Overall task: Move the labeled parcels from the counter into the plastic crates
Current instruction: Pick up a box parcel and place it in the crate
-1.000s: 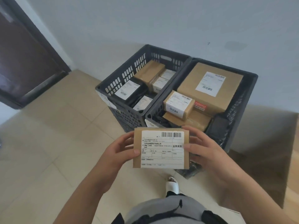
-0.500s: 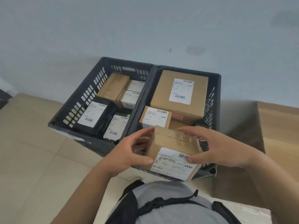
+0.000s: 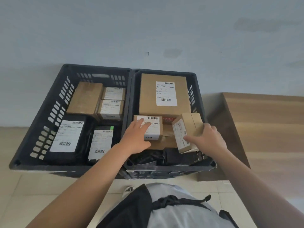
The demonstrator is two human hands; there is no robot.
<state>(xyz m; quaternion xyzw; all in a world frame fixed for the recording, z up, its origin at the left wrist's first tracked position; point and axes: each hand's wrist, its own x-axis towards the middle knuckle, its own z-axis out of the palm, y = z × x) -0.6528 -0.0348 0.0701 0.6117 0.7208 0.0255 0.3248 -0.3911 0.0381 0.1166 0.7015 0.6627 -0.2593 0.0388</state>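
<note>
Two dark plastic crates stand side by side against the wall, the left crate (image 3: 41,127) and the right crate (image 3: 199,102). My right hand (image 3: 206,139) grips a small brown labeled parcel (image 3: 186,130), tilted on edge inside the right crate near its right wall. My left hand (image 3: 137,137) rests with straight fingers on another small labeled box (image 3: 153,127) in the same crate. Behind them lies a large labeled carton (image 3: 164,94).
The left crate holds two black bags with labels (image 3: 67,135) and three brown boxes (image 3: 85,97). Black packets (image 3: 148,158) fill the right crate's near end. A wooden counter (image 3: 266,122) stands to the right. Tiled floor (image 3: 18,195) lies in front.
The parcel went from both hands in front of the crates down into the right crate. My left hand let go of it and moved onto the small box there. The view came closer.
</note>
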